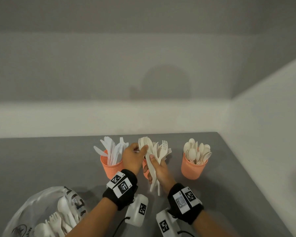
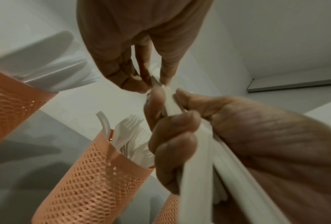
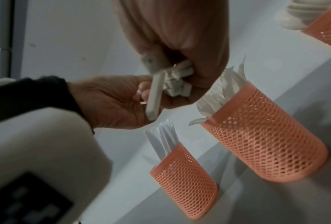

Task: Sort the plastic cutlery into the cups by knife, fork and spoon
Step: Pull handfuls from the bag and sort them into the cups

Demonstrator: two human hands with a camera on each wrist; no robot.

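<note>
On the grey worktop (image 1: 41, 159), set in a white-walled corner, three orange cups already hold knives (image 1: 112, 151) at 11 o'clock, forks (image 1: 166, 149) at centre and spoons (image 1: 197, 152) at 1 o'clock. The right hand (image 1: 161, 170) clasps a bundle (image 1: 153, 168) of cutlery above the fork cup, and the left hand (image 1: 132, 158) pinches one piece from it. The bag (image 1: 41, 214) at 7 o'clock still holds unsorted pieces, so I judge the job well along but unfinished.

Knife cup (image 1: 111, 165) left, fork cup (image 3: 264, 136) middle, spoon cup (image 1: 193, 168) right
</note>
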